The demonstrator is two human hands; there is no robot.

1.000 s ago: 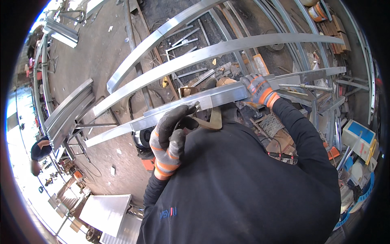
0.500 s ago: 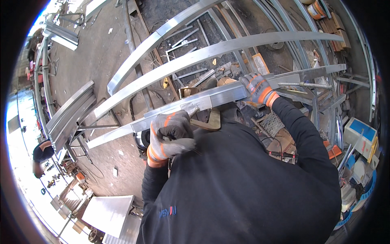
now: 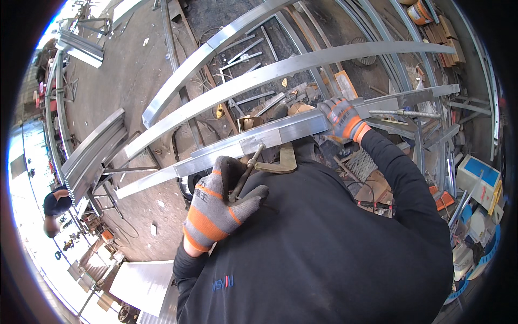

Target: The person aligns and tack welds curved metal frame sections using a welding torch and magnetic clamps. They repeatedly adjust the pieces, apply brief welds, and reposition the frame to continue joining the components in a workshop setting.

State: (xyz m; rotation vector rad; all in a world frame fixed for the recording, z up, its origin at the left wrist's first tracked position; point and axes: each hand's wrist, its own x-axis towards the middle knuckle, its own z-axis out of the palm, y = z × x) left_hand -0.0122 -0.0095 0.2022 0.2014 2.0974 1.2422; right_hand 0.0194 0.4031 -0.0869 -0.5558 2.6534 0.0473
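A clamp with a bronze-coloured angled jaw [image 3: 286, 160] and a long threaded screw [image 3: 249, 168] bears on a silvery metal bar [image 3: 259, 141] that crosses in front of me. My left hand [image 3: 218, 204], in a grey and orange glove, is curled around the screw's lower end, thumb to the right and fingers to the left. Farther right, my right hand [image 3: 341, 116], gloved alike, grips the bar from above with fingers over its far edge. Just right of it, a second clamp's rod [image 3: 404, 113] lies along the bar.
Long curved metal bars [image 3: 280, 67] arch beyond the one I hold. Stacked curved profiles [image 3: 97, 154] stand at left. Loose metal offcuts [image 3: 245, 56] litter the floor. A blue and white box [image 3: 476, 175] is at right; a pale sheet panel [image 3: 144, 286] lies at lower left.
My left hand has dropped lower and turned, its fingers opening out from a curl, so the clamp's screw now shows. My right hand stays on the bar.
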